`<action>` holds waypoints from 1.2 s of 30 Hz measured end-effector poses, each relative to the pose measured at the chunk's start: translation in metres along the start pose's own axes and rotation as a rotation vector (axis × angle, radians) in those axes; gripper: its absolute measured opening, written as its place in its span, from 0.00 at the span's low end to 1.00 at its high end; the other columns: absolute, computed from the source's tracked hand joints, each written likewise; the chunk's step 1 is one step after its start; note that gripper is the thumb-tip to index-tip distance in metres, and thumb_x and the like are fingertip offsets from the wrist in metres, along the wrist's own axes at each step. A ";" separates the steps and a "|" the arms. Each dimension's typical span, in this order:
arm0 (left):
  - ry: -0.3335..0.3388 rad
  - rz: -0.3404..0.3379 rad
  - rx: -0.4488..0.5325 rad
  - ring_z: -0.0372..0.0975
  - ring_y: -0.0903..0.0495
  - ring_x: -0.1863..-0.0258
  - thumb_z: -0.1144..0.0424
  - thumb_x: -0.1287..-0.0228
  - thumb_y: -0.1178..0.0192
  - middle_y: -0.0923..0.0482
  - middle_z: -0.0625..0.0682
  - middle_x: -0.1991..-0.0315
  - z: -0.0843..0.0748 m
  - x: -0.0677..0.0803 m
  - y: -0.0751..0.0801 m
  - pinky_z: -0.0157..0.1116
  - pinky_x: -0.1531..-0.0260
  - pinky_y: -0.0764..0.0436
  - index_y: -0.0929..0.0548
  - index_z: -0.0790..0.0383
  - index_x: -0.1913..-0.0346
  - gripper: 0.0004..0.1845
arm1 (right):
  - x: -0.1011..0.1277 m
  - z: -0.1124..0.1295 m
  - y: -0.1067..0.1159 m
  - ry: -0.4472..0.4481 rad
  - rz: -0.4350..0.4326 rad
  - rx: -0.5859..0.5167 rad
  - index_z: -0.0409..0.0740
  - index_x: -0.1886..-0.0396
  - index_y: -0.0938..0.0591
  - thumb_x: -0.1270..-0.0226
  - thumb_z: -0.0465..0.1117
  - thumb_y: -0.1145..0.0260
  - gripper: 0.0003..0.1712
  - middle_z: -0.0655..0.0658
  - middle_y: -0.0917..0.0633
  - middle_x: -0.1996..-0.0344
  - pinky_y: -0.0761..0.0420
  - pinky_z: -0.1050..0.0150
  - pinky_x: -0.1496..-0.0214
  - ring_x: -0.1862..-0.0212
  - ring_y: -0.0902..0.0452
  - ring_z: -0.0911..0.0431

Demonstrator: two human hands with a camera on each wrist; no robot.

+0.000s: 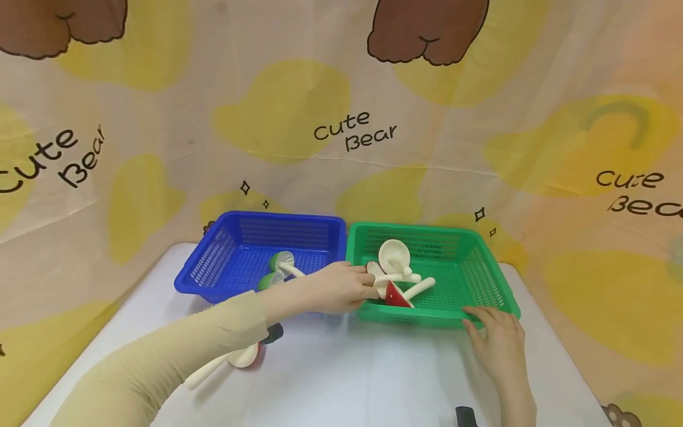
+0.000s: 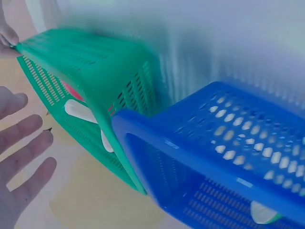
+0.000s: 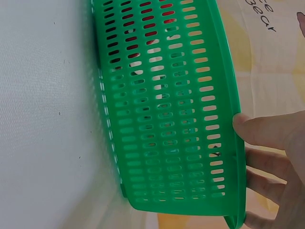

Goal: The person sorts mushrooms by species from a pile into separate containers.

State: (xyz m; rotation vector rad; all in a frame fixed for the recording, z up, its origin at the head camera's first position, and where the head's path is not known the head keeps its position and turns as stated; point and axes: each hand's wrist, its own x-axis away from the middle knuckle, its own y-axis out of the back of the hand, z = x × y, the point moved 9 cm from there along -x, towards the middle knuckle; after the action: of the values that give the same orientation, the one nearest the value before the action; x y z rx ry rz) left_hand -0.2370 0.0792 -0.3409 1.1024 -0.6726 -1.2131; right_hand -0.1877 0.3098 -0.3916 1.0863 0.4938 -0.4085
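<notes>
My left hand (image 1: 341, 287) reaches over the left front rim of the green basket (image 1: 434, 318), close to several toy mushrooms. Its fingers (image 2: 28, 145) are loosely spread in the left wrist view, with nothing visible between them. One toy mushroom with a red cap (image 1: 396, 295) lies near the basket's front wall; behind it another shows its round cream underside (image 1: 393, 254). The left hand partly covers the pile. At the front right, my right hand (image 1: 498, 344) grips the basket's rim, thumb (image 3: 252, 128) outside and fingers beyond the rim.
A blue basket (image 1: 194, 290) stands against the green one's left side, holding green-capped toy mushrooms (image 1: 281, 260). On the white table (image 1: 363, 379) lies a red-capped toy mushroom (image 1: 244, 357), partly behind the left forearm. A printed cloth (image 1: 299, 178) hangs behind.
</notes>
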 end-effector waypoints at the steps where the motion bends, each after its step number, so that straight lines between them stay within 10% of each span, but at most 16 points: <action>1: 0.015 -0.003 0.013 0.35 0.26 0.68 0.63 0.37 0.43 0.21 0.40 0.67 0.000 0.005 0.002 0.26 0.77 0.36 0.17 0.46 0.56 0.10 | 0.000 0.000 0.001 0.004 -0.006 0.001 0.43 0.58 0.15 0.47 0.33 0.28 0.14 0.36 0.15 0.58 0.36 0.37 0.46 0.51 0.25 0.39; 36: 0.736 -0.205 0.175 0.37 0.23 0.66 0.60 0.46 0.31 0.18 0.45 0.62 0.023 0.184 -0.017 0.33 0.70 0.21 0.15 0.54 0.54 0.15 | -0.001 -0.002 0.000 0.016 -0.009 0.017 0.42 0.60 0.15 0.48 0.33 0.28 0.13 0.35 0.15 0.59 0.34 0.37 0.50 0.52 0.26 0.37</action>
State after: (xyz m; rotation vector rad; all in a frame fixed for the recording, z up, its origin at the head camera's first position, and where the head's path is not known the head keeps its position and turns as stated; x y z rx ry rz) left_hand -0.2156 -0.1027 -0.3739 1.6691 -0.0969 -0.8249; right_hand -0.1890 0.3114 -0.3922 1.1049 0.5097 -0.4128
